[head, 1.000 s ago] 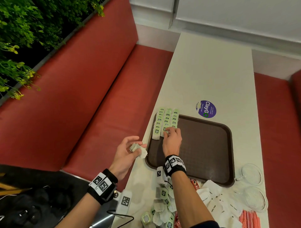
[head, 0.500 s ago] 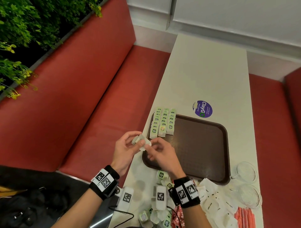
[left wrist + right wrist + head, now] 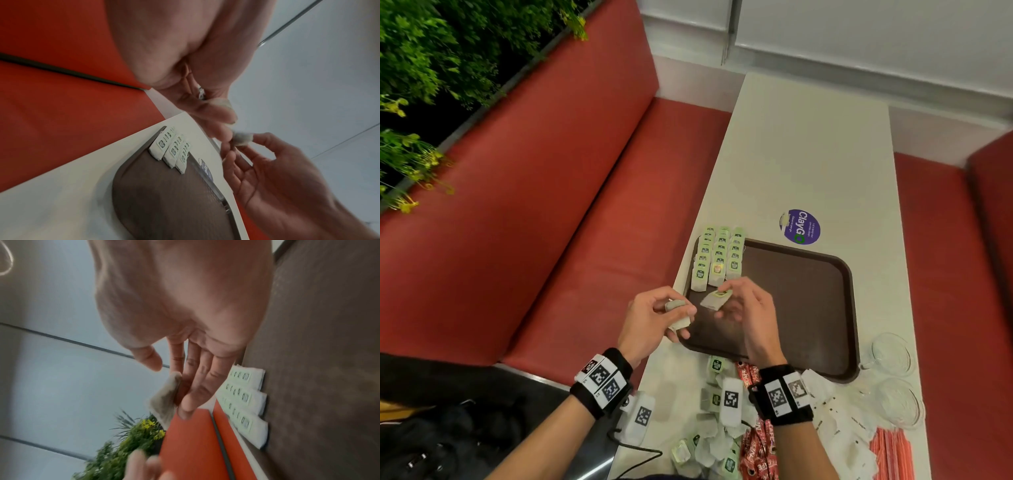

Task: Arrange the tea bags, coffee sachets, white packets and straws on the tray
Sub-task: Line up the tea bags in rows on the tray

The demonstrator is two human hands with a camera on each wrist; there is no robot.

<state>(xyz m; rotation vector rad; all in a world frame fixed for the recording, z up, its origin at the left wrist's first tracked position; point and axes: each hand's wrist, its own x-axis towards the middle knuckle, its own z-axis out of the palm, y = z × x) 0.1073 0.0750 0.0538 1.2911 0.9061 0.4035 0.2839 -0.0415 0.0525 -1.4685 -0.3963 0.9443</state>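
Here the right hand [image 3: 748, 310] pinches one tea bag [image 3: 715, 298] between thumb and forefinger, the other fingers loose and spread, just above the near left part of the tray [image 3: 849, 308]. The left hand [image 3: 654, 318] has its fingers curled round a few more bags [image 3: 677, 313], held over the tray's left rim — how many is hard to tell. Three rows [image 3: 719, 257] of bags already lie overlapped in the tray's far left corner, their far ends lapping over the rim.

The step in hand, I judge, is laying this bag at the near end of one row. To do it well: bring it down flat with the label up and the green tag pointing away, matching its neighbours, and let it overlap the front bag by the same margin as the rest. The paper is light and limp, so set it down, not drop it, and release only once it lies square; a brush of the loose fingers could skew the rows.

Most of the job remains. A loose pile [image 3: 717, 431] of bags, red sachets [image 3: 756, 442], white packets [image 3: 839, 428] and straws [image 3: 890, 455] sit on the table [image 3: 808, 154] near the wrists, off the tray.
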